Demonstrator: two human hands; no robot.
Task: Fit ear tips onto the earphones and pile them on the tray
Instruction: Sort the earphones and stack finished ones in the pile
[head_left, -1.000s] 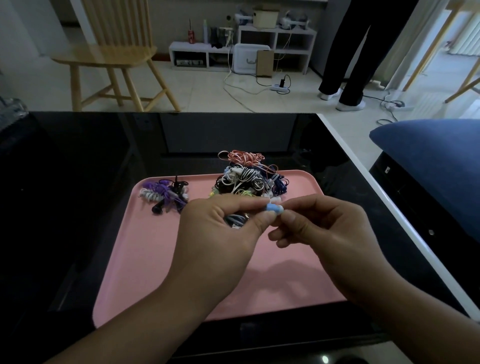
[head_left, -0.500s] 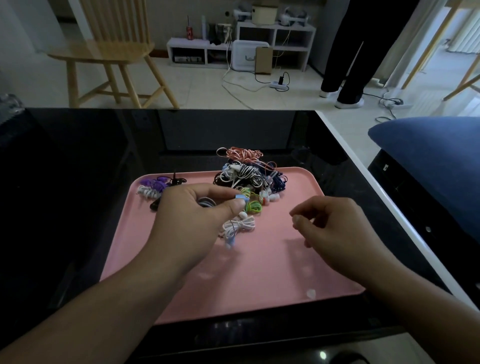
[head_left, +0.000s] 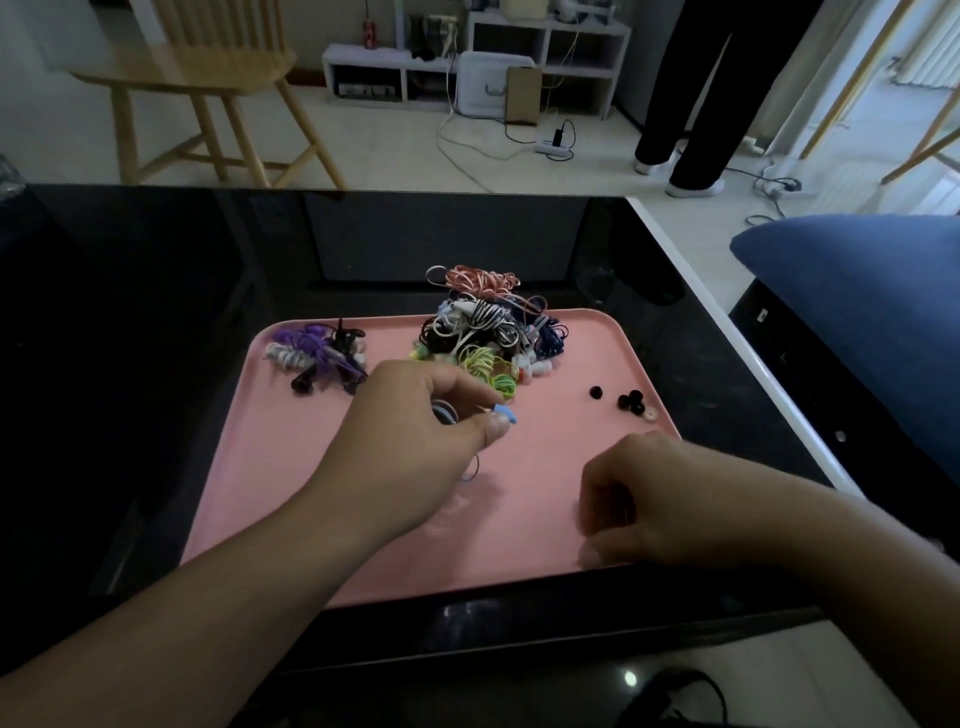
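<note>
Pinching a light-blue earphone (head_left: 505, 415), the left hand (head_left: 415, 431) hovers over the pink plastic tray (head_left: 249, 467); the right hand (head_left: 654, 499), fingers curled under, rests near the tray's front edge.

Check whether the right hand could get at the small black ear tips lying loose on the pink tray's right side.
Probably yes. The right hand hovers low over the pink plastic tray, with only bare tray surface between it and the small black ear tips just beyond. The left hand, pinching a blue earphone, stays clear.

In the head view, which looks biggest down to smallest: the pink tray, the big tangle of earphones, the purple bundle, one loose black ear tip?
1. Pink tray
2. Big tangle of earphones
3. Purple bundle
4. Loose black ear tip
</note>
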